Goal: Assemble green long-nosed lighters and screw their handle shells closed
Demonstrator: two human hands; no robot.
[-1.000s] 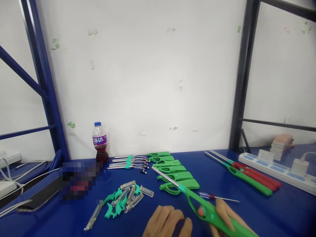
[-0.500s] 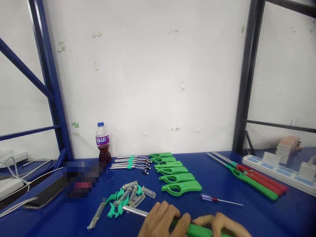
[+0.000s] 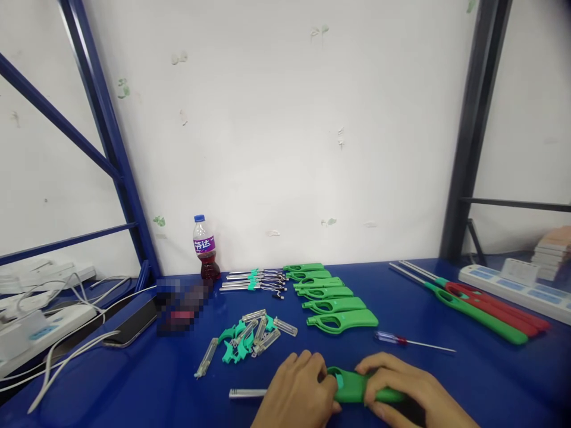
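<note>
A green long-necked lighter (image 3: 350, 386) lies level between my hands, its metal tube (image 3: 247, 393) pointing left. My left hand (image 3: 298, 389) is closed round the front of it, by the trigger loop, where a bit of teal shows. The fingers of my right hand (image 3: 397, 383) are wrapped round the green handle. Beyond them several green lighter shells (image 3: 345, 321) lie in a column. Left of the shells are metal tubes with wires (image 3: 241, 286). Clear fluid tanks (image 3: 267, 342) and teal triggers (image 3: 228, 352) form a loose pile in front of the tubes.
A screwdriver (image 3: 413, 342) lies right of the shells. Farther right are whole green and red lighters (image 3: 486, 315) and a power strip (image 3: 526, 294). At the left stand a bottle (image 3: 206, 246), a phone (image 3: 134, 322) and white cables (image 3: 66, 356).
The view has shifted, so table items appear farther right. The lighter in my hands now shows more of its body, with its tube level instead of slanted.
</note>
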